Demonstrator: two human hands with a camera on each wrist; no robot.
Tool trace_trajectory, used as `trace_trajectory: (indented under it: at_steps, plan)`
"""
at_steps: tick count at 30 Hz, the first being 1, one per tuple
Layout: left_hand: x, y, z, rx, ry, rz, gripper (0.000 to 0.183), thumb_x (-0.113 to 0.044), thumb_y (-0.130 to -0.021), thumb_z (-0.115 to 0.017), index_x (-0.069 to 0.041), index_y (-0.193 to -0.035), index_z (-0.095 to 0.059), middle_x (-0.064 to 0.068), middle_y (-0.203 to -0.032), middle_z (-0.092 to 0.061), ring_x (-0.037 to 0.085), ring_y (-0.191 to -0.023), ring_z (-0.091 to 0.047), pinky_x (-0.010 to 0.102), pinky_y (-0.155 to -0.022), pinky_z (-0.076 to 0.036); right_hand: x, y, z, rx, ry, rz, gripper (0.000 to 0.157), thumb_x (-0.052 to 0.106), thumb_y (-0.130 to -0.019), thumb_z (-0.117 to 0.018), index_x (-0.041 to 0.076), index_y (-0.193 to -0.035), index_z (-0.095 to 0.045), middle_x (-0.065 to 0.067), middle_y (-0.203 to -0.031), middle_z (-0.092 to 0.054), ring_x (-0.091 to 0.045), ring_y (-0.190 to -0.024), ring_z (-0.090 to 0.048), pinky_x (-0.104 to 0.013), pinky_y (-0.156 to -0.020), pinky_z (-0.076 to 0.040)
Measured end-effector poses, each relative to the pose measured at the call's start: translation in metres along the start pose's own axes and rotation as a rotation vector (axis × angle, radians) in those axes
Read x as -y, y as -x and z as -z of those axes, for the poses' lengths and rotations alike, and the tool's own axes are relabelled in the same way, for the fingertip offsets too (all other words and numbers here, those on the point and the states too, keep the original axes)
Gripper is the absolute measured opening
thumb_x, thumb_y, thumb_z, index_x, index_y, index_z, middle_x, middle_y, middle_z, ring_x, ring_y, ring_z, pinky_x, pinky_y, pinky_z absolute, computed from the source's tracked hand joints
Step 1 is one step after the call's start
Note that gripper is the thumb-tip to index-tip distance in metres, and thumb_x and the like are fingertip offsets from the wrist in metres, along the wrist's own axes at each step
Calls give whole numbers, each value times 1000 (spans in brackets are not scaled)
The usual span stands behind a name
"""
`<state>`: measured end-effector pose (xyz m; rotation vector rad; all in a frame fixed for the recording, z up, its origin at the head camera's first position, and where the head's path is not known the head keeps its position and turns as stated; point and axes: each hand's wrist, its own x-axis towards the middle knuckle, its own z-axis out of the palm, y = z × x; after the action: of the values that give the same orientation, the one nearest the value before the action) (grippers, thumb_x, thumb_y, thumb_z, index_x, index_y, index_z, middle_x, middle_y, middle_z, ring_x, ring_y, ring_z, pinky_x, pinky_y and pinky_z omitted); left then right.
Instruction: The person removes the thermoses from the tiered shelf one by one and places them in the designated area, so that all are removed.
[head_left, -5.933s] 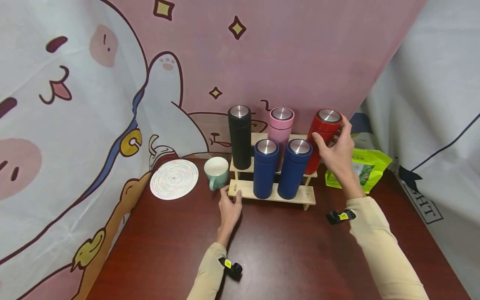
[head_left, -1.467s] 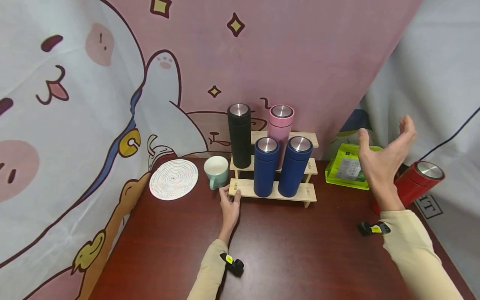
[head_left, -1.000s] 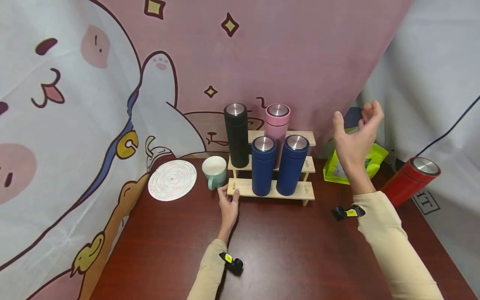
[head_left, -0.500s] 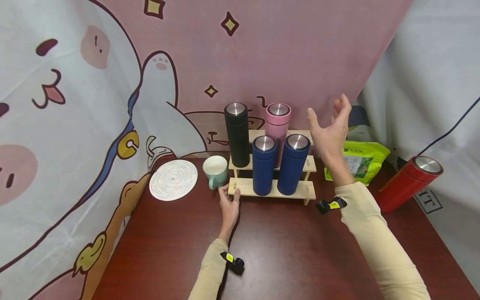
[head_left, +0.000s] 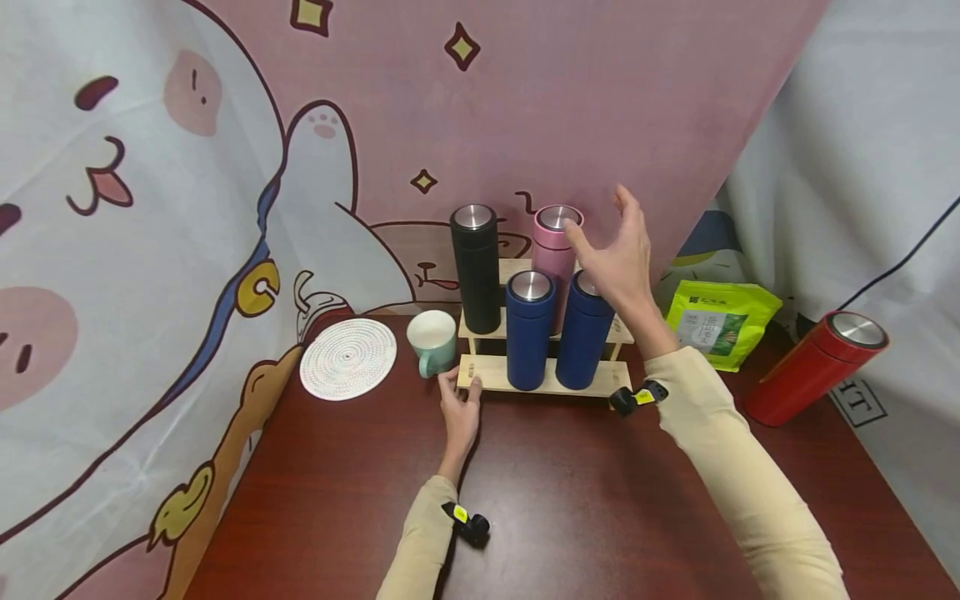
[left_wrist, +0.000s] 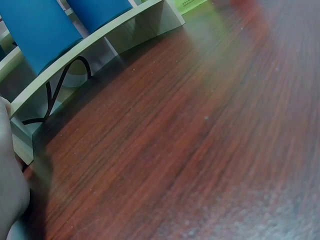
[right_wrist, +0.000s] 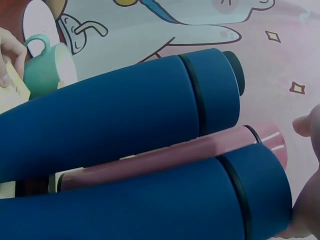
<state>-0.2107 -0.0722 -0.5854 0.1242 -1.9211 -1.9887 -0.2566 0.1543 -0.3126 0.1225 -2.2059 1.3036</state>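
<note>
The wooden rack (head_left: 491, 375) is clamped at its left end by the left hand (head_left: 459, 415); by the right hand (head_left: 621, 262), spread well apart from it, nothing is held; the pink bottle (head_left: 553, 260), just beside, is stood upright on the middle tier, behind the blue bottles (head_left: 528, 342); judged stiff, fairly weighty, slick at the silvery lid (head_left: 552, 217); best gripped round the upper body.
</note>
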Motion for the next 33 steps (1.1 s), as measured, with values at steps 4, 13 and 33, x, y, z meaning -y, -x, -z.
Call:
trace_trajectory:
  at_steps: [4,13,33]
  plan:
    - [0,0,0,2,5,13,38,-9,-98,-65,-2,-131,-47,19,-129,-64,30,-125,-59,52,-107,-42,4,-3,-5,84,47,-9,85,44,-91,-70,6,-157,-32,-18,-158,-40,-32,-147,-36,-55,-120,-27]
    - [-2,0,-2,-26,-19,-9,39,-4,-98,-64,4,-131,-46,23,-129,-64,36,-125,-59,53,-103,-44,9,-8,-9,244,118,-54,88,49,-90,-72,5,-156,-34,-19,-155,-45,-36,-142,-44,-55,-116,-35]
    - [-35,9,1,6,-6,-37,38,2,-96,-63,13,-128,-45,30,-125,-63,41,-121,-60,54,-99,-46,-4,-22,2,367,178,-13,78,40,-85,-81,-1,-142,-47,-24,-133,-60,-37,-115,-61,-52,-96,-51]
